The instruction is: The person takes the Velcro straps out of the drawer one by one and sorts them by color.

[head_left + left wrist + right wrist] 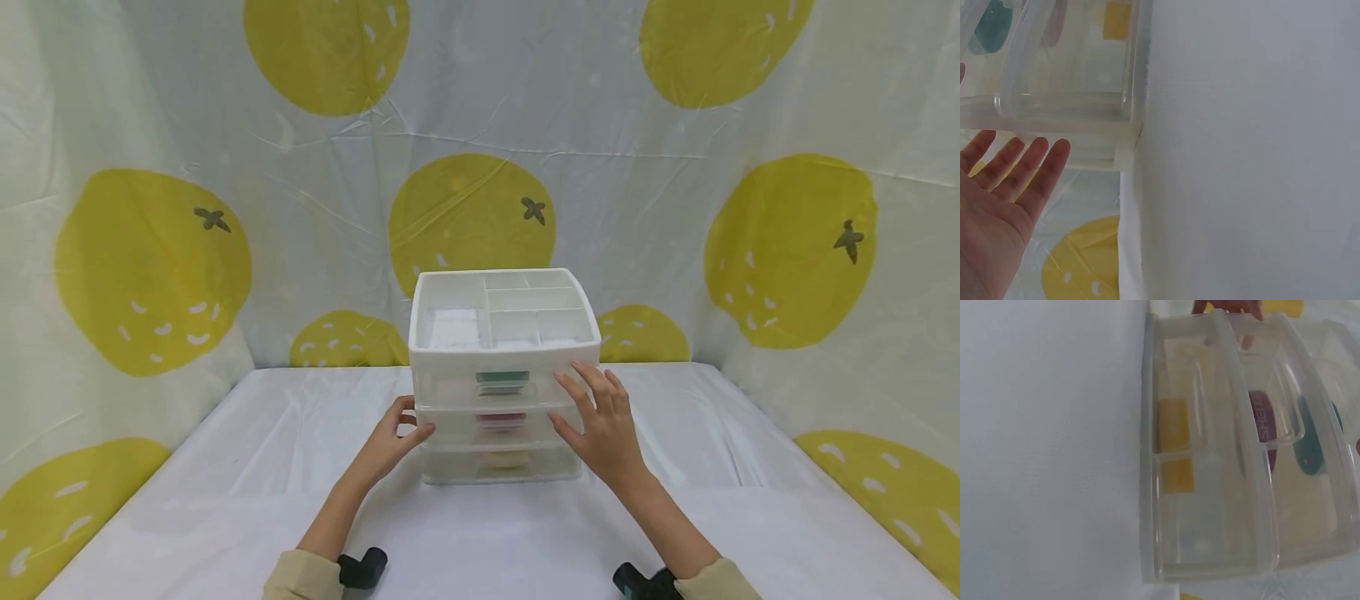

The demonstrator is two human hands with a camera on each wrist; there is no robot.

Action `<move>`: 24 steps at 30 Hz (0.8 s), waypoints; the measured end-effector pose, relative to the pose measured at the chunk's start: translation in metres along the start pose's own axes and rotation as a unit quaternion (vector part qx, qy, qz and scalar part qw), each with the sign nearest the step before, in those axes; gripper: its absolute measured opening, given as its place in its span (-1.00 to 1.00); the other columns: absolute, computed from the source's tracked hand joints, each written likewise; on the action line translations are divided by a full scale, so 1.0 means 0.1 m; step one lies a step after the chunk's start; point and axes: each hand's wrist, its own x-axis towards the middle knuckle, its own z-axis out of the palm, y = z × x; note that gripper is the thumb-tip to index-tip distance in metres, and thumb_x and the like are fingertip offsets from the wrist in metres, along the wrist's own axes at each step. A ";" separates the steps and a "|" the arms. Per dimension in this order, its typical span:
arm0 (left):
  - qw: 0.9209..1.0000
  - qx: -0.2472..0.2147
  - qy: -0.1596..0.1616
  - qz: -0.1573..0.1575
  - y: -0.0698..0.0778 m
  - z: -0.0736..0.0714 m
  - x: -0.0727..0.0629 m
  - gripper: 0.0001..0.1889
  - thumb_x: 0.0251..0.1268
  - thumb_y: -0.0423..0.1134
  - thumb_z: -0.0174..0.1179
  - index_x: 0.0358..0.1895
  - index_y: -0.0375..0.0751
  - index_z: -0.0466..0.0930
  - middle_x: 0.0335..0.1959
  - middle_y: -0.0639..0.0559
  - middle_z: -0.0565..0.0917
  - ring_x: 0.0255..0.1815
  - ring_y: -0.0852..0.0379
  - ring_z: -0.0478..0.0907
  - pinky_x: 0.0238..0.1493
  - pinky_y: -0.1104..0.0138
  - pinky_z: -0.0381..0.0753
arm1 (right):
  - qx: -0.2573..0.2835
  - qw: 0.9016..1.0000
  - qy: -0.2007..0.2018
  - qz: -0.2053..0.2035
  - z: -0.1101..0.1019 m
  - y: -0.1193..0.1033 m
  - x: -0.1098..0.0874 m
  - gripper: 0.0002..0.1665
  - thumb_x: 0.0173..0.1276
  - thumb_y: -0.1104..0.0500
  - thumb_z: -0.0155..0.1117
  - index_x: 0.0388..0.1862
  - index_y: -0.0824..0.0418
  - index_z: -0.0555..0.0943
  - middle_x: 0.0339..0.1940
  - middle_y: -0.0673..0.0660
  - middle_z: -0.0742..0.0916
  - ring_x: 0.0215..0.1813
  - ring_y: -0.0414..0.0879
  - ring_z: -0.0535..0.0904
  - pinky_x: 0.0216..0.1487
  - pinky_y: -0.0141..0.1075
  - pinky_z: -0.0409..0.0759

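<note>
A white plastic drawer unit (504, 357) with three translucent drawers stands upright on the table, a divided tray forming its top. Through the fronts show a green item (1310, 439) in the top drawer, a dark red item with lettering (1264, 428) in the middle one and a yellow item (1174, 428) in the bottom one. My left hand (392, 437) is at the unit's left side, fingers extended along the side wall and thumb by the front edge. Near the right front corner my right hand (603, 425) has its fingers spread; contact with the unit is unclear.
A white cloth covers the table (480, 542). Behind and on both sides hangs a white curtain (315, 208) printed with large yellow fruit. The unit stands towards the back of the table. Black wrist devices (363, 568) sit at both wrists.
</note>
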 end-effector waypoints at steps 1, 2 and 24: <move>1.000 -0.003 0.000 -0.001 0.00 0.00 0.00 -0.43 0.13 -0.01 0.18 0.17 -0.14 0.27 0.10 -0.07 0.43 0.07 -0.02 0.39 -0.09 0.20 0.50 | -0.001 1.000 0.001 0.000 0.01 0.00 0.00 -0.46 0.36 -0.11 -0.04 0.11 0.24 0.45 0.14 0.29 0.43 0.15 0.16 0.32 0.14 0.08 0.21; 1.000 -0.008 -0.001 -0.002 0.00 0.01 0.00 -0.44 0.13 -0.01 0.18 0.17 -0.14 0.27 0.09 -0.07 0.43 0.06 -0.01 0.40 -0.11 0.23 0.51 | -0.001 1.000 0.001 0.000 0.02 -0.01 0.01 -0.47 0.36 -0.11 -0.04 0.11 0.24 0.45 0.14 0.29 0.43 0.16 0.16 0.32 0.14 0.08 0.21; 0.999 -0.041 0.007 -0.012 0.03 0.06 0.00 -0.62 0.15 -0.06 0.15 -0.05 -0.09 0.29 0.06 -0.06 0.47 0.11 -0.05 0.39 0.00 0.11 0.49 | -0.023 1.000 0.001 0.001 0.19 -0.07 0.09 -0.45 0.34 -0.13 -0.03 0.15 0.19 0.42 0.17 0.22 0.43 0.14 0.10 0.29 0.14 0.00 0.14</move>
